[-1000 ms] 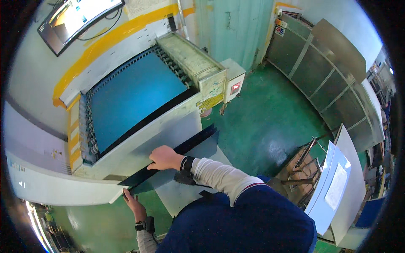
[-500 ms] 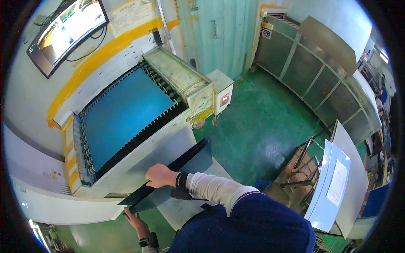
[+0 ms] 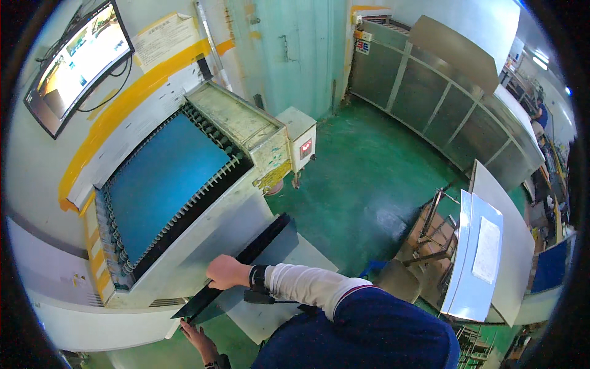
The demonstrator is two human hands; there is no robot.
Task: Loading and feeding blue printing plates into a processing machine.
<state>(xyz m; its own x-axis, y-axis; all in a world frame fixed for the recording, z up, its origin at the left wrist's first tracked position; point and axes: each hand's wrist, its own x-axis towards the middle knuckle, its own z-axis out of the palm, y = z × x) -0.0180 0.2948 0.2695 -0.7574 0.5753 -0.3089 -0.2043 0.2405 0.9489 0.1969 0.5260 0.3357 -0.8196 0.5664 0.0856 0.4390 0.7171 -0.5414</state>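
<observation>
A thin dark panel (image 3: 263, 238) slants in front of my body, below the machine's near side. My right hand (image 3: 227, 272) is closed over its upper edge, about midway along. At its lower left corner my left hand (image 3: 198, 340) grips with the fingertips, the palm partly turned up. A greyish, glossy sheet face shows just under the black edge; I cannot tell whether it is the same panel or a second one. On the roller machine (image 3: 203, 234) beyond, a flat blue panel (image 3: 169, 178) lies on the rollers.
A control box (image 3: 301, 147) with a red-lit switch juts from the machine's right end. A screen (image 3: 80, 61) hangs on the left wall. To the right stand a metal-sided unit (image 3: 424, 98), a stool-like frame (image 3: 439, 227) and pale blue boards (image 3: 470, 258) with a paper sheet.
My view has shifted, so the surroundings appear further left and lower. Both hands keep their hold on the dark panel. More rollers show along the blue panel's near edge.
</observation>
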